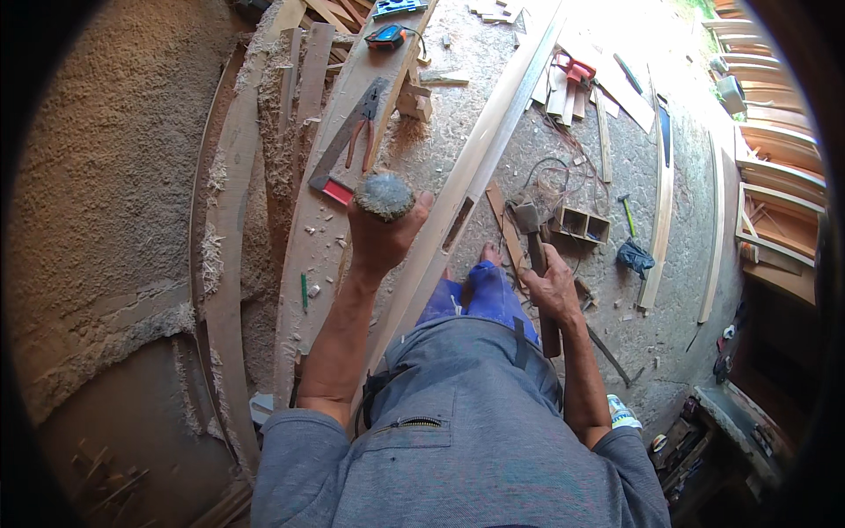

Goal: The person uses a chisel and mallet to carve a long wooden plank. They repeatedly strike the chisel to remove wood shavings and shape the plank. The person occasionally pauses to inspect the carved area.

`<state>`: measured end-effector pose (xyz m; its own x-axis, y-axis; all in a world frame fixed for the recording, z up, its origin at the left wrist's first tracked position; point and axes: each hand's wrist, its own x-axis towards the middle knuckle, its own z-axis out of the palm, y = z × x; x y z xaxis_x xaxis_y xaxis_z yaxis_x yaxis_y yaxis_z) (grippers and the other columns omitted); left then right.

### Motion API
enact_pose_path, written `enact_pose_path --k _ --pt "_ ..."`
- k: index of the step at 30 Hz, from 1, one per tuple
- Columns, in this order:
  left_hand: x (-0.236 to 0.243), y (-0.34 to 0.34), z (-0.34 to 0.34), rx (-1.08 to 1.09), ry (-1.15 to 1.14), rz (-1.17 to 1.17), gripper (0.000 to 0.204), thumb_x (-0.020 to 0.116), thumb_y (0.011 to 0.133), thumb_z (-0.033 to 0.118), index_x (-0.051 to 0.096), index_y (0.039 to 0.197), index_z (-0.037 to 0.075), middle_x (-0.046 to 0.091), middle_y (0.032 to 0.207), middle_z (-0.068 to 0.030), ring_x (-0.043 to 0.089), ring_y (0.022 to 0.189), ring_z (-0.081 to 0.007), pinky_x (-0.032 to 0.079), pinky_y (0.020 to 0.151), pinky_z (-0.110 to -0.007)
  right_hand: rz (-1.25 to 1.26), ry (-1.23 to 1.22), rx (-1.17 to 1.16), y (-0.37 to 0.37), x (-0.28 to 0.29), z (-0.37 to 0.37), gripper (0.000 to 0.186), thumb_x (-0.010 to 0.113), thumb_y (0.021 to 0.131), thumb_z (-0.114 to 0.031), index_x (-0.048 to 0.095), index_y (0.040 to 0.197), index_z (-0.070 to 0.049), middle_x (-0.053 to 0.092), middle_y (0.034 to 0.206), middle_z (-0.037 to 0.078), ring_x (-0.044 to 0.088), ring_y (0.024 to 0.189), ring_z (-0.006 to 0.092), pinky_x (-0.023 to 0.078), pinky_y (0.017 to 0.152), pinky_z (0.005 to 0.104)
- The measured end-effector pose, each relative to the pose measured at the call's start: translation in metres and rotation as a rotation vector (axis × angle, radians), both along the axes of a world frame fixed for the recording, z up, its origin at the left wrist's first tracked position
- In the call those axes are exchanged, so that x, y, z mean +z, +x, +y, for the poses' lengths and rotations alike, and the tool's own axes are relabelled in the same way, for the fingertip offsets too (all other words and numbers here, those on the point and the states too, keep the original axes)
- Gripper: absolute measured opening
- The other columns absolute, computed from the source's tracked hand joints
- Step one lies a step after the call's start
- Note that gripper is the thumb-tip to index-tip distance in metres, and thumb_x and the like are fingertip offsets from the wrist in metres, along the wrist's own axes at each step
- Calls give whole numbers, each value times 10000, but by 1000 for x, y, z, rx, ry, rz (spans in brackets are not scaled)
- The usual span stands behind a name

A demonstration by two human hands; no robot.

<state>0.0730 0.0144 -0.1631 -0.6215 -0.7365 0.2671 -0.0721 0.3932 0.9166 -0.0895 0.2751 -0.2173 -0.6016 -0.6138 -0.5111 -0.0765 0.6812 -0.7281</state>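
My left hand (384, 239) is closed around an upright tool (385, 195) with a round, grey, battered handle end; its lower part is hidden beneath my fist. Close on the right of that fist runs a long pale wooden beam (480, 163), slanting from my lap to the far side, with a narrow rectangular slot (459, 225) cut in its face. My right hand (554, 286) grips the wooden handle of a hammer (527, 217), its grey metal head pointing away from me, to the right of the beam and apart from it.
On the plank bench (304, 242) at left lie a carpenter's square (349, 132), pliers (359, 143), a green pencil (304, 292) and a tape measure (385, 37). On the floor at right are a wooden box (581, 225), a green-handled hammer (628, 216), a dark bag (635, 256), cables and long boards (658, 233).
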Motion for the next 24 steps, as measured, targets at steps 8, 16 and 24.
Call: enact_pose_path --k 8,16,24 --pt "-40 -108 -7 -64 179 107 179 804 800 122 685 796 -12 695 700 -86 653 636 -148 534 623 -339 -54 -42 -21 34 -19 18 442 745 832 -233 591 1187 -18 631 788 74 600 615 152 499 567 333" --pt "-77 -144 -16 -200 198 -73 105 732 795 121 713 813 19 708 700 -63 662 667 -101 542 633 -325 -200 2 -262 25 -16 35 387 728 858 -186 566 1171 -28 587 727 37 569 536 135 469 476 314" --pt "-133 -157 -14 -236 222 -149 122 711 786 161 747 835 55 724 710 -64 681 661 -127 553 642 -331 -230 -39 -319 11 -21 44 286 717 886 -170 539 1046 -14 578 637 36 567 478 127 466 427 307"
